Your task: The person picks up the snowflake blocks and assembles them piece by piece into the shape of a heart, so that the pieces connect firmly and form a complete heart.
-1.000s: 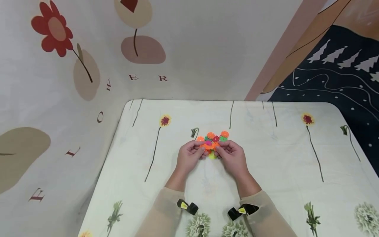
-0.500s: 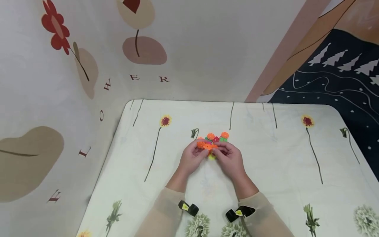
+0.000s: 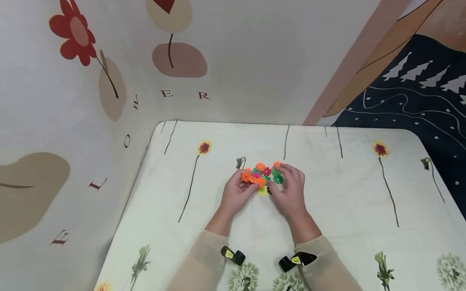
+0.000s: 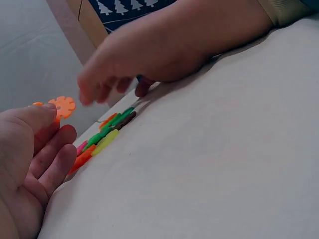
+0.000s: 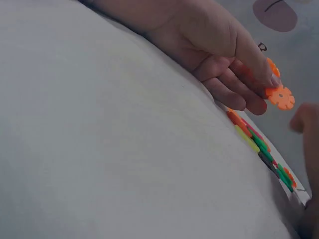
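Between thumb and fingers, my left hand (image 3: 234,195) pinches several orange notched plastic discs (image 3: 253,179) joined together; one orange disc (image 5: 282,98) sticks out past the thumb tip in the right wrist view. Below them, loose flower-shaped discs in several colours lie on the cloth, among them a green disc (image 3: 278,179) and a yellow disc (image 3: 262,191). My right hand (image 3: 292,190) hovers at the right side of this pile, thumb and fingers apart around the green discs. Nothing shows between its fingers in the left wrist view, where that hand (image 4: 149,50) is slightly blurred.
A white cloth (image 3: 346,190) printed with flowers covers the table. Behind the table hangs a pale wall sheet (image 3: 255,60) with flower drawings and letters. A dark panel (image 3: 418,109) with white trees stands at the right. Each sleeve bears a black wrist camera (image 3: 238,257).
My right hand has come off the orange discs and moved right over the green ones, its fingers spreading. The left hand keeps its pinch on the joined orange discs.
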{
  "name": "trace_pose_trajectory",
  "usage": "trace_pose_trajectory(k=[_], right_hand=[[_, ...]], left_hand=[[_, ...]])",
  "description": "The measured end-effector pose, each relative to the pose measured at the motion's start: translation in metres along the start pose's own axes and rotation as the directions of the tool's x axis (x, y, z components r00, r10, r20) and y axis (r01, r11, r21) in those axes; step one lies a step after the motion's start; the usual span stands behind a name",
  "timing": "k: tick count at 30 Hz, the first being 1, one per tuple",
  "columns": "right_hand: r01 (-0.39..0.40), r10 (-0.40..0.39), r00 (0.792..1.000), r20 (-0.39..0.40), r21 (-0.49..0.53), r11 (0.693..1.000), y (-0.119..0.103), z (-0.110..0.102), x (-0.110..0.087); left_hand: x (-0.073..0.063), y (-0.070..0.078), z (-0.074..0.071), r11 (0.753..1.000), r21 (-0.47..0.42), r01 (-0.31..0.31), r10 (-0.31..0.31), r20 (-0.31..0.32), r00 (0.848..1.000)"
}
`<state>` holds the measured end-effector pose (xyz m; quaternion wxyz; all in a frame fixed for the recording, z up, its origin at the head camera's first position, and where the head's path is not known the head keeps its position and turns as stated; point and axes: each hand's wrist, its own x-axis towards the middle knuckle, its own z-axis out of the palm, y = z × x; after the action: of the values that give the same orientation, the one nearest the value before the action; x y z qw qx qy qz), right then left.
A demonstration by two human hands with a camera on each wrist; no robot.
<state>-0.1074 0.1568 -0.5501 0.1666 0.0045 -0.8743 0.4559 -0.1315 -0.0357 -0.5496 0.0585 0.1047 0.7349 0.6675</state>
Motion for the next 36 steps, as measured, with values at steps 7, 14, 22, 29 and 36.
trace_pose_trajectory(k=[7, 14, 22, 29, 36], right_hand=[[-0.074, 0.149, 0.965, 0.216, -0.323, 0.943, -0.0023, 0.0001, 0.0018], [-0.092, 0.164, 0.966, 0.202, -0.323, 0.942, -0.0046, 0.0013, 0.0025], [0.048, -0.05, 0.998, -0.025, -0.082, 0.995, -0.0007, 0.0038, 0.0029], [0.113, -0.099, 0.99, -0.097, 0.153, 0.982, -0.0039, 0.0065, -0.0018], [-0.016, 0.019, 1.0, -0.01, 0.255, 0.967, -0.0085, 0.0048, -0.0042]], left_hand=[[0.0008, -0.002, -0.0003, 1.0, -0.021, 0.01, -0.01, -0.014, 1.0], [0.0018, -0.0014, -0.0013, 0.998, -0.065, 0.008, -0.012, -0.053, 0.999], [0.0031, -0.0011, -0.0015, 0.996, -0.084, 0.026, -0.035, -0.107, 0.994], [0.0027, 0.0, -0.0009, 0.993, -0.103, 0.058, -0.068, -0.099, 0.993], [0.0025, 0.0025, -0.0008, 0.992, -0.09, 0.087, -0.094, -0.077, 0.993]])
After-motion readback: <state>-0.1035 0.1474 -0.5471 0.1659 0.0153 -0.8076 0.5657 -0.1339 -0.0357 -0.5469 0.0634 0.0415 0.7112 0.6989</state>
